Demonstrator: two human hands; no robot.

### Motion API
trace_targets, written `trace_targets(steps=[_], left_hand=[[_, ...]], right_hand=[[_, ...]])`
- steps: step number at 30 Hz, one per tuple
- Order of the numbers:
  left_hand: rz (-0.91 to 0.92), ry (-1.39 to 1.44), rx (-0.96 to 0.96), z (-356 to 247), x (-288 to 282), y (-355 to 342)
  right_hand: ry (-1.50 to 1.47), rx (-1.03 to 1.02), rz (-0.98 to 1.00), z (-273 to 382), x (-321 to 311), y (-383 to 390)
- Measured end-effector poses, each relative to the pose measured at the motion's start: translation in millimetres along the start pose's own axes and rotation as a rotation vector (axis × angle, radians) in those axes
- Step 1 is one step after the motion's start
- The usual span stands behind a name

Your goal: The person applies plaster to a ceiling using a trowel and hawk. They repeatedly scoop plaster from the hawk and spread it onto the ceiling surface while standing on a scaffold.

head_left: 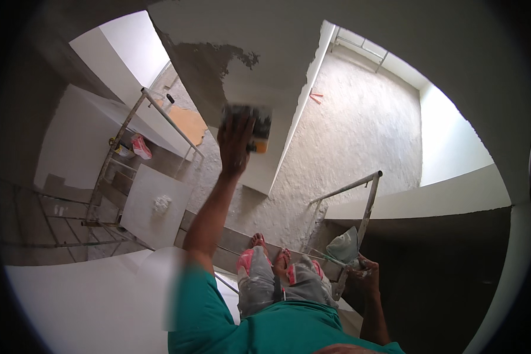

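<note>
My left hand (236, 138) is raised against the smooth pale wall surface (280, 112), its fingers laid over a square, dark flat tool (262, 125) with a yellow-orange patch. That tool is slightly blurred, so its exact kind is unclear. Above it spreads a darker, damp-looking grey patch (197, 65) with a ragged edge. Low on the right, my right hand (366, 274) is closed around the lower end of a roughly triangular trowel (343, 245) coated with pale plaster. White smears mark the fingers of that hand.
My feet (283, 256) stand on a narrow plank (230, 259) of a scaffold. Metal rails rise at left (174, 127) and right (348, 187). A white board (153, 206) carries a lump of plaster (161, 204). Beyond it lies a red-and-white bag (140, 146).
</note>
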State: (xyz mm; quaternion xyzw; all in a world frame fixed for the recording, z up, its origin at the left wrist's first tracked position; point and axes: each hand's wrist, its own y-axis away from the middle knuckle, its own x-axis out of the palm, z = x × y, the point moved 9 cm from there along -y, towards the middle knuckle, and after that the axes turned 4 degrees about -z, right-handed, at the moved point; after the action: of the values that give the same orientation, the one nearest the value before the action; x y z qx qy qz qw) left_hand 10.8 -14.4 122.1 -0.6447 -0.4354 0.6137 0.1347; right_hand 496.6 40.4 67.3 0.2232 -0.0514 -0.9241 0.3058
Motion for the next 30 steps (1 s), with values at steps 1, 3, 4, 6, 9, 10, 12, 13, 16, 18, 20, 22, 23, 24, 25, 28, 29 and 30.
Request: trace_targets(steps=[1,3,4,6,9,10,12,13,16,18,20,22,23,24,25,28,29,30], left_hand=[[0.013,0.026,-0.044,4,-4,21],[0.109,0.325,-0.287,16,-2,76],[0.061,0.335,-0.319,16,-7,118],[0.1,0.374,-0.42,20,-9,209],[0.27,0.346,-0.828,49,-10,358],[0.276,0.389,-1.034,48,-19,376],[0.195,0.437,-1.112,51,-40,359],[0.147,0.453,-1.151,58,-51,341],[0.128,0.562,-1.013,58,-70,207],[-0.02,0.659,-0.866,47,-101,98],[-0.071,0.613,-0.795,45,-121,12],[-0.154,0.552,-0.613,21,-153,-80],[-0.096,0.565,-0.665,12,-161,-114],[-0.142,0.581,-0.657,6,-169,-144],[-0.19,0.588,-0.649,5,-177,-167],[-0.32,0.527,-0.568,9,-191,-207],[-0.326,0.506,-0.548,9,-193,-217],[-0.333,0.485,-0.528,6,-195,-224]], right_hand=[[-0.018,0.015,0.007,3,0,0],[-0.03,0.032,0.014,12,-2,0],[-0.024,0.031,0.019,18,-1,-1],[0.022,-0.031,-0.02,27,-7,-2],[0.085,-0.126,-0.053,47,-9,-7],[0.08,-0.082,-0.029,65,-9,-9],[0.033,-0.036,0.006,77,-7,-10],[-0.013,-0.035,0.013,77,-5,-14],[-0.052,-0.119,0.0,105,3,-22],[-0.025,-0.134,0.003,115,8,-20],[0.029,-0.088,0.003,111,10,-20],[-0.026,-0.128,-0.001,110,12,-17],[-0.053,-0.144,-0.012,112,11,-15],[-0.062,-0.109,-0.034,110,9,-12],[-0.075,-0.075,-0.049,112,10,-7],[-0.121,-0.044,-0.08,131,10,2],[-0.138,-0.042,-0.093,135,8,5],[-0.122,-0.014,-0.083,129,6,5]])
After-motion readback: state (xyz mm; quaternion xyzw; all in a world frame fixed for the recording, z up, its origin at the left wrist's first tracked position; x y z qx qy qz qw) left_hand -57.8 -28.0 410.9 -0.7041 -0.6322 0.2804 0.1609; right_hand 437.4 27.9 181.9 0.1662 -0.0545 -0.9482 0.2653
